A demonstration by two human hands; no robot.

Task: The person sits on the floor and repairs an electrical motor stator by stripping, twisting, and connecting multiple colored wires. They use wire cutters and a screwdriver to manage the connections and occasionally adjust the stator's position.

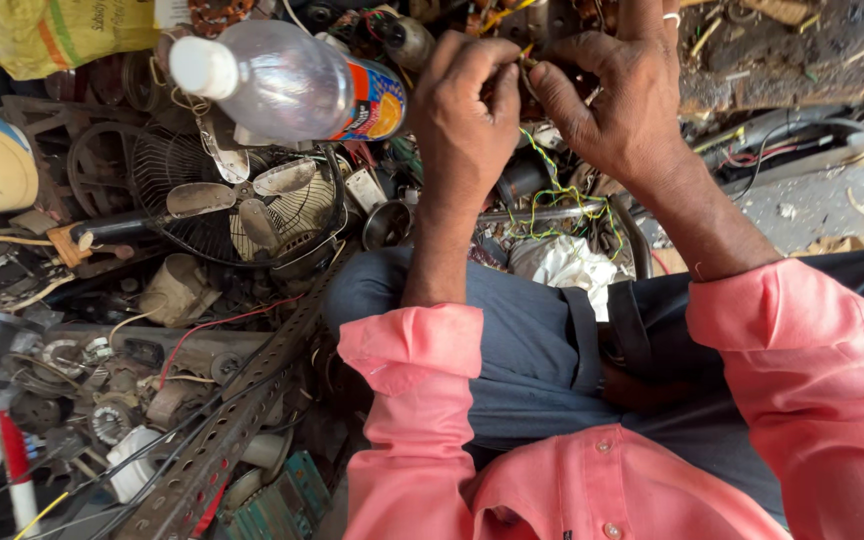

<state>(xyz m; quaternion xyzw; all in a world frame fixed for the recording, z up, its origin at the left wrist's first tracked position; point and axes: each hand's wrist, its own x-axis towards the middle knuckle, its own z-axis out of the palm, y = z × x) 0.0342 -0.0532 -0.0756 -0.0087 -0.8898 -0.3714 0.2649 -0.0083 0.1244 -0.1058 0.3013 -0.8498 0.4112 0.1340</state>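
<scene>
The floor [822, 200] shows bare only at three o'clock, grey and littered with scraps. Elsewhere scrap covers it: at ten o'clock a small fan [242, 205] with metal blades lies in its wire guard, a clear plastic bottle [282, 80] resting above it at eleven. A perforated metal angle bar [227, 430] runs towards seven o'clock among motor parts and wires. A yellow sack [62, 35] sits at eleven; what lies beneath the heap is hard to tell.

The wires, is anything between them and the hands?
Nothing visible. Both the left hand and the right hand already pinch the wires at their fingertips. The green and yellow strands hang loose below, above the lap.
</scene>
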